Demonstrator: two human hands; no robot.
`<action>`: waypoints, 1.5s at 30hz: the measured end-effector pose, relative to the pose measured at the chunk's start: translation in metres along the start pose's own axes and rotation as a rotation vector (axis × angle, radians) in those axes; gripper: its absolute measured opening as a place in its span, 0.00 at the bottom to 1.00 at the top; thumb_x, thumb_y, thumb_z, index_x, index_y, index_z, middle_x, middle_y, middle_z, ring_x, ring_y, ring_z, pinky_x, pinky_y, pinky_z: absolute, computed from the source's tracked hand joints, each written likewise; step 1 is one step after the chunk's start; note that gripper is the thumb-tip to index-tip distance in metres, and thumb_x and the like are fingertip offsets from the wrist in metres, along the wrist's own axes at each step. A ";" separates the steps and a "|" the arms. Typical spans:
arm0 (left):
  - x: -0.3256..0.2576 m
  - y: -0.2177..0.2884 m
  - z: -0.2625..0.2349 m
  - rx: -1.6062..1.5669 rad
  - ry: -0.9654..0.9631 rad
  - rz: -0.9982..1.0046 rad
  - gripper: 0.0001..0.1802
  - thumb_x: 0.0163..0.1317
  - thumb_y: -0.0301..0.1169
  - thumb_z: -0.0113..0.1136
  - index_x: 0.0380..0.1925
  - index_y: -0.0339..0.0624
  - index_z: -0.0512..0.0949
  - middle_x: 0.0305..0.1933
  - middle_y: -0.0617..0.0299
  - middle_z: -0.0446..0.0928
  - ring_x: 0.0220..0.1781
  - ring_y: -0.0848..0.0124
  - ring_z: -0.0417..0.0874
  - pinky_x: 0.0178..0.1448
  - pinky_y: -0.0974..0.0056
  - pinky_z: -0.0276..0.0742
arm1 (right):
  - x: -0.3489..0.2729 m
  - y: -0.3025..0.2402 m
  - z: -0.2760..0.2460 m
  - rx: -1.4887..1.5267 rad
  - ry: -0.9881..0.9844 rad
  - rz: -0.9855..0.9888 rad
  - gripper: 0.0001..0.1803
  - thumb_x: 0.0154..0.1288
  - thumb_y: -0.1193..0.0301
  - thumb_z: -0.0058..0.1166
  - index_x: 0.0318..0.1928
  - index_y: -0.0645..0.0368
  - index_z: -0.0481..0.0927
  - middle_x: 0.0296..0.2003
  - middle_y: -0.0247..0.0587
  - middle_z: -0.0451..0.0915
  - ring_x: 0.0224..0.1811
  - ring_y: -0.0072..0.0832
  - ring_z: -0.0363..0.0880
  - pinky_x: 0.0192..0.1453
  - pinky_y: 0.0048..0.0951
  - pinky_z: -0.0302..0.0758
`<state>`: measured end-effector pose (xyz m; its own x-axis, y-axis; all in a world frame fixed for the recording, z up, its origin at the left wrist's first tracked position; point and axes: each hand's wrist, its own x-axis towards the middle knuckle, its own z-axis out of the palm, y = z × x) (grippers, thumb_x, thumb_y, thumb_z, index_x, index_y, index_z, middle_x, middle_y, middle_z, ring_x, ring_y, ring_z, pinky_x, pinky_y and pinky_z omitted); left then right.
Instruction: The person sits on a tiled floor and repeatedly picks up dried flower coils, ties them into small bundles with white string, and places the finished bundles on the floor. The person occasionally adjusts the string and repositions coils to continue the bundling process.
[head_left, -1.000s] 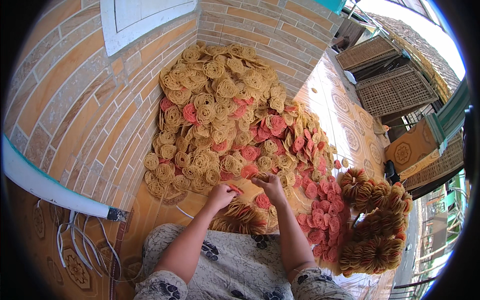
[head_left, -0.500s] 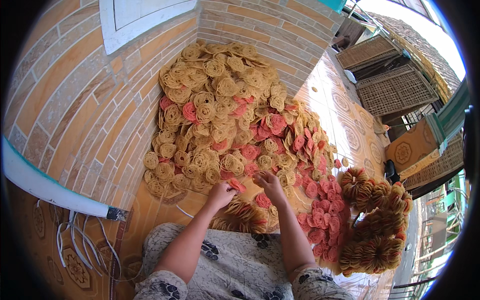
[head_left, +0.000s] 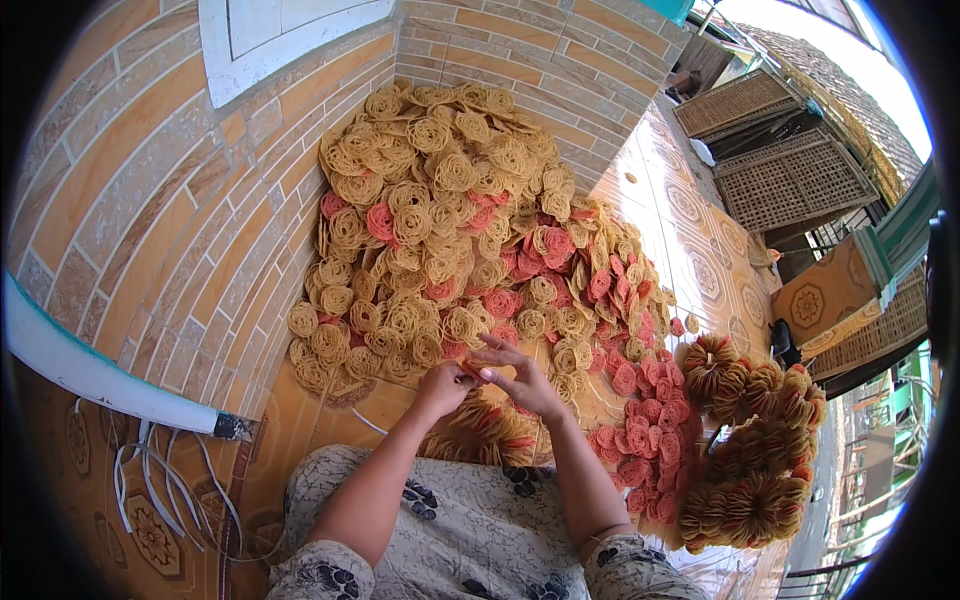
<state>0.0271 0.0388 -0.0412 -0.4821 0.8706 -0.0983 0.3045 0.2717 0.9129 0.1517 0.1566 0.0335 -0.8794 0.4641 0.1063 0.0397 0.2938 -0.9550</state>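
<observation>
My left hand and my right hand meet just in front of a big heap of round noodle-like crackers, yellow and pink, piled against a brick corner. Between the fingers of both hands I hold a small pink cracker. My right hand's fingers are spread above it. Under my hands lies a short row of crackers stacked on edge, on my patterned lap. More loose pink crackers lie to the right.
Bundled stacks of crackers sit at the right on the tiled floor. Woven baskets stand at the back right. A white pipe and loose white straps lie at the left by the brick wall.
Both hands stay in the same place by the heap's near edge. My right hand's fingers have spread a little over the pink cracker.
</observation>
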 end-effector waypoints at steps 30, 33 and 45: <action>-0.105 -0.054 -0.139 0.439 0.334 -0.481 0.13 0.59 0.39 0.59 0.31 0.40 0.81 0.29 0.53 0.82 0.33 0.63 0.83 0.39 0.58 0.76 | -0.055 -0.014 -0.052 -0.024 0.652 -0.013 0.13 0.68 0.67 0.54 0.32 0.65 0.76 0.22 0.30 0.76 0.26 0.15 0.75 0.31 0.21 0.69; -0.103 -0.069 -0.151 0.115 0.425 -0.457 0.14 0.64 0.39 0.54 0.34 0.37 0.76 0.36 0.51 0.81 0.39 0.62 0.83 0.39 0.57 0.75 | -0.089 -0.058 -0.071 -0.087 0.706 -0.072 0.10 0.69 0.70 0.52 0.33 0.64 0.76 0.23 0.29 0.75 0.27 0.14 0.72 0.33 0.18 0.69; -0.061 0.007 -0.083 -1.506 0.635 -0.343 0.10 0.71 0.38 0.46 0.33 0.47 0.62 0.24 0.68 0.62 0.22 0.76 0.65 0.34 0.66 0.72 | -0.089 -0.190 -0.058 -0.326 0.758 -0.336 0.09 0.67 0.74 0.53 0.29 0.66 0.77 0.26 0.37 0.77 0.25 0.17 0.72 0.30 0.20 0.68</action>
<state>-0.0093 -0.0464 0.0041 -0.7037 0.4623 -0.5396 -0.7064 -0.5370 0.4612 0.2502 0.1078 0.2213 -0.3230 0.7050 0.6313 0.0707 0.6832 -0.7268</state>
